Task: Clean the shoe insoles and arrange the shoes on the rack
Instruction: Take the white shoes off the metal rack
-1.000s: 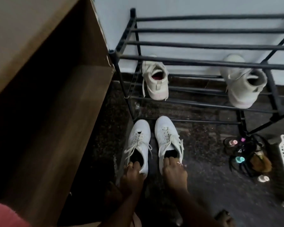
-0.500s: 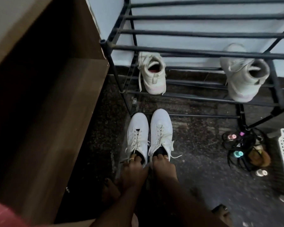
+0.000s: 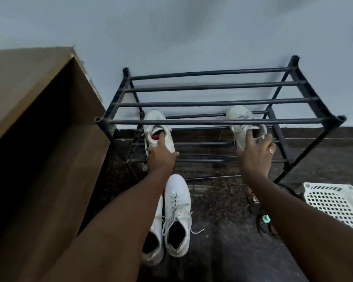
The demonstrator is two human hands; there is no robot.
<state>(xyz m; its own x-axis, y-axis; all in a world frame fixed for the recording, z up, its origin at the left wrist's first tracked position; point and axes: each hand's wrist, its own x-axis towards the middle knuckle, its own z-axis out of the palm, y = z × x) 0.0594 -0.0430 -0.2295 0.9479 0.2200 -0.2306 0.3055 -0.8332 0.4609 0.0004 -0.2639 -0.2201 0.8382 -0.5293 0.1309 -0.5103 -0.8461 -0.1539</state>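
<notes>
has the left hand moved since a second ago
Yes: the left hand has gone from the floor sneakers forward to the rack, where it grips the left shoe on a lower shelf.

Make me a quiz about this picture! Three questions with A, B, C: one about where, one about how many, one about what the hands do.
1. Where do the laced white sneakers stand?
A on the top shelf
B on the floor before the rack
C on a chair

2. How many shoes sit on the rack?
A two
B one
C five

3. What are the hands doing?
A holding a brush
B resting idle
C the left hand grips the left rack shoe, and the right hand grips the right rack shoe

Answers:
1 B, they stand on the dark floor below the rack.
2 A, one sits at each end of a lower shelf.
3 C, fingers curl over each shoe's heel.
</notes>
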